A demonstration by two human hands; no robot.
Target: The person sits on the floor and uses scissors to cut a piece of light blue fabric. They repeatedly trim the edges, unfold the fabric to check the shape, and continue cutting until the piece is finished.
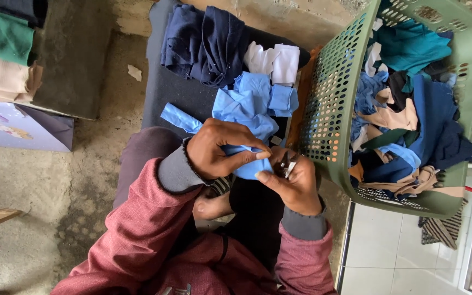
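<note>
My left hand [214,148] is closed on a small light blue cloth piece [248,170], pinching it from above. My right hand [297,184] meets the same piece from the right with its thumb and also holds a small metal tool [286,166]; what kind of tool is unclear. Both hands work over my lap, in red sleeves with grey cuffs. Just beyond them lies a pile of light blue cloth pieces [247,101] on a dark mat [173,93].
Navy pieces [206,41] and white pieces [274,61] lie farther back on the mat. A green perforated basket [329,93] full of mixed fabric scraps stands at the right. Folded fabrics [1,54] and a purple bag [17,128] sit at the left. White tiles [400,257] at lower right.
</note>
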